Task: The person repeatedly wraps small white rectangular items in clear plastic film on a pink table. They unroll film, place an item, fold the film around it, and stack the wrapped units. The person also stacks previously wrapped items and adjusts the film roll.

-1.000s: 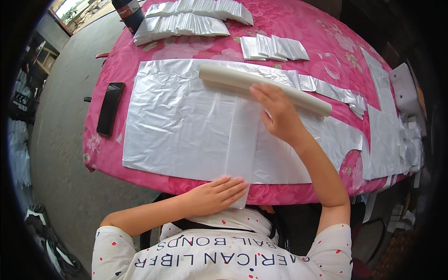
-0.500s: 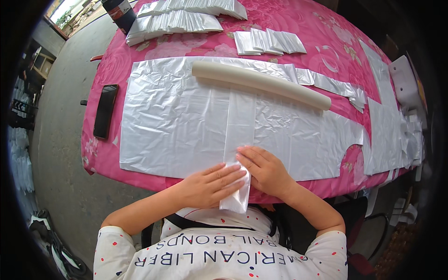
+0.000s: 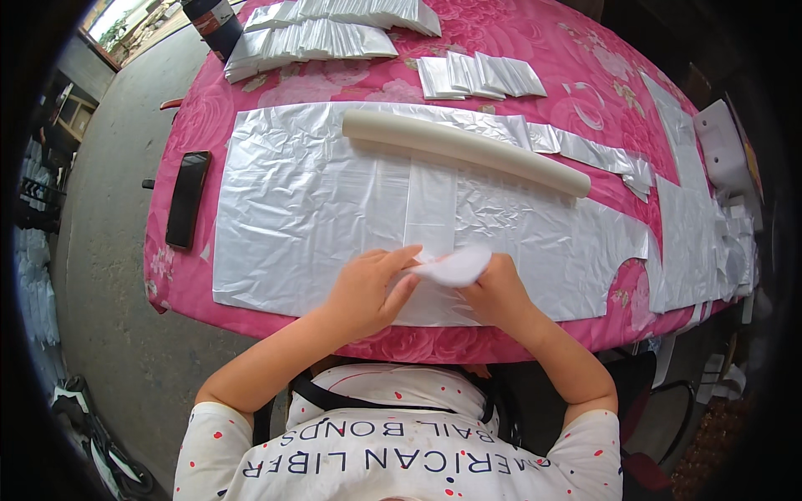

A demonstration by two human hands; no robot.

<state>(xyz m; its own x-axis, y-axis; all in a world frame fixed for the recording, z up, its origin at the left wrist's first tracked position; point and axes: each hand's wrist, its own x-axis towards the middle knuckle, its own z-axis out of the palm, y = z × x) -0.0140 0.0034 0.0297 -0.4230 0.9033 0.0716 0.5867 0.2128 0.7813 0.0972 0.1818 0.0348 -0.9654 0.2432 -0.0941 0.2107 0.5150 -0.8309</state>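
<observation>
Over the near middle of the table, both hands hold a folded piece of white plastic film (image 3: pixel 458 267), bent up in a curve. My right hand (image 3: pixel 499 294) grips its right end with closed fingers. At its left end, the fingers and thumb of my left hand (image 3: pixel 363 285) sit on either side of the film, with a gap towards the palm. Beneath the hands lies a large flat white plastic sheet (image 3: pixel 301 209), wrinkled, with a curved cut at its right. A narrow folded strip (image 3: pixel 431 204) runs over its middle, and a long pale roll (image 3: pixel 468 152) lies across it.
The pink flowered tablecloth (image 3: pixel 401 344) covers the table. A black phone (image 3: pixel 188 199) lies at the left. Stacks of folded white film (image 3: pixel 317 46), a smaller stack (image 3: pixel 483 75) and a dark container (image 3: pixel 215 27) stand farther back. More plastic sheets (image 3: pixel 689 242) lie at the right.
Both hands have moved away from my body and lifted. The folded film, pressed flat near the table edge before, is now raised and curved between them.
</observation>
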